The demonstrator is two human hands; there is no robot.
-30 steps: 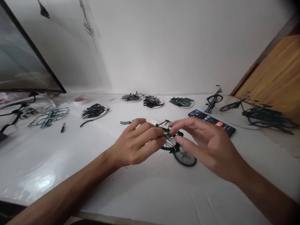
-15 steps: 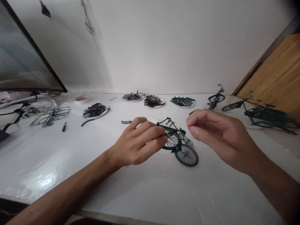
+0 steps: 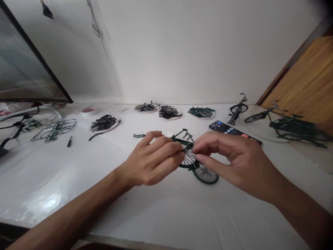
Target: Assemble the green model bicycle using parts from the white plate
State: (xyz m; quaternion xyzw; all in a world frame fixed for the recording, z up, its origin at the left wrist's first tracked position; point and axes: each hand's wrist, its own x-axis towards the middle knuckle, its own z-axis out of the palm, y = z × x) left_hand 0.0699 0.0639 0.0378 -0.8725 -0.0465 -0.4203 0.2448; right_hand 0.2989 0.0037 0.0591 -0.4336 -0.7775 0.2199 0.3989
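A small green model bicycle with grey spokes is at the middle of the white table, partly hidden by both hands. My left hand has its fingers wrapped round the bicycle's left part. The fingertips of my right hand are pinched at the bicycle's upper right side, above the lower wheel; any small part between them is too hidden to make out. A thin dark green part shows just beyond my left hand.
Plates of loose parts stand along the back. A phone lies behind my right hand. Assembled bicycles stand at the back right. At left are green part frames, a screwdriver and a monitor.
My right hand has moved left and down onto the bicycle, uncovering the phone behind it. My left hand keeps its hold. The view has shifted slightly.
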